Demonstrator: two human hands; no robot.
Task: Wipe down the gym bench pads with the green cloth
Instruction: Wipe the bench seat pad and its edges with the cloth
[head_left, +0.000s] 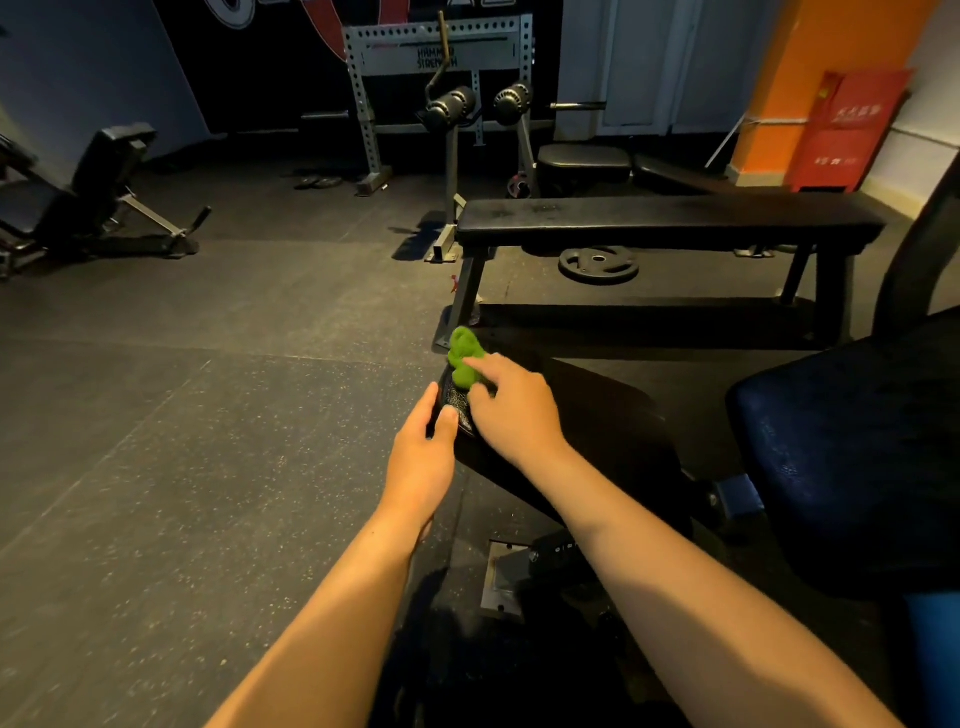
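One pad in work, at its far tip. Green cloth (464, 357) sits bunched on the end of the near black pad (582, 415); right hand (511, 410) presses on it with fingers fairly straight, no wrap visible. Left hand (422, 457) rests on the pad's left edge, thumb on top, holding nothing. Judging by position, most wiping looks left: flat bench (670, 221) beyond appears untouched, blue seat (852, 441) on the right too. Cloth lies right at the pad's end edge, so little travel forward. Open floor (182, 415) to the left.
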